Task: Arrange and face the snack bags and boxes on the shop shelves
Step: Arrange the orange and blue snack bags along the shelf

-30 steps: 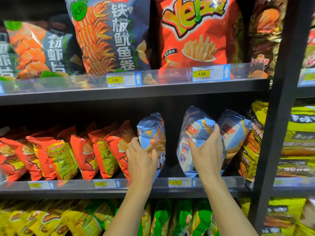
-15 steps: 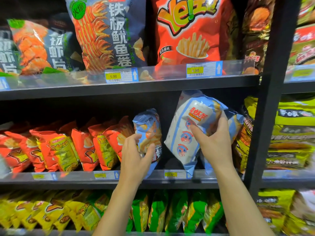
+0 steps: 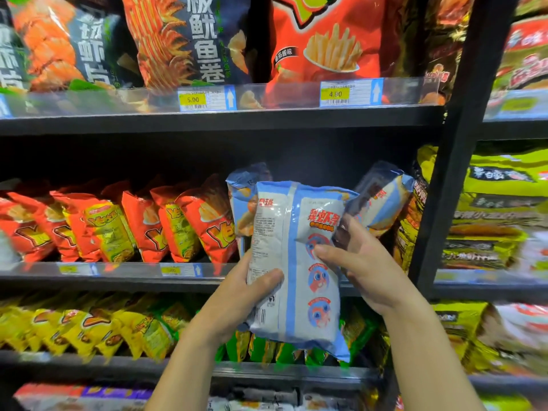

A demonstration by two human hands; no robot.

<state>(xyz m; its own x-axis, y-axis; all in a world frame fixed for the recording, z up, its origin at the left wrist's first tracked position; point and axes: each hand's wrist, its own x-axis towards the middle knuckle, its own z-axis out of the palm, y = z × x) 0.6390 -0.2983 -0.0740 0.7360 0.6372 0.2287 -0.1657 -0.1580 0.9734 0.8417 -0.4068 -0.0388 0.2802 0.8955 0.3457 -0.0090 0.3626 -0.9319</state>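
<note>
Left hand (image 3: 237,298) has come off the blue bag (image 3: 241,200) it was gripping on the shelf and moved onto the held bag (image 3: 296,232). Right hand (image 3: 367,271) has pulled that bag off the middle shelf (image 3: 118,280) toward the camera. It was tilted 0.5 s ago and is near upright now.

- Left fingers (image 3: 267,277): clamped on the held bag's 8 o'clock edge, thumb across the face, the rest hidden behind.
- Right fingers (image 3: 332,253): clamped on its 3 o'clock edge, thumb on the face.
- Held bag: pale blue and white, back panel with print and barcode toward the camera, off the shelf, in front of the middle shelf's lip.
- Blue bag stands on the middle shelf behind, at 11 o'clock of the held one; second blue bag (image 3: 382,200) leans at 2 o'clock.
- Red bags (image 3: 178,226) in a row at 9 o'clock, same shelf.
- Upper shelf (image 3: 267,120) at 12 o'clock: big fries bag (image 3: 326,40), price tags 5.00 (image 3: 192,99) and 4.90 (image 3: 335,94).
- Yellow bags (image 3: 89,324) at 8 o'clock, green bags (image 3: 267,351) at 6 o'clock, one shelf down.
- Black post (image 3: 462,143) at 3 o'clock, yellow-green bags (image 3: 498,203) beyond it, blurred.
</note>
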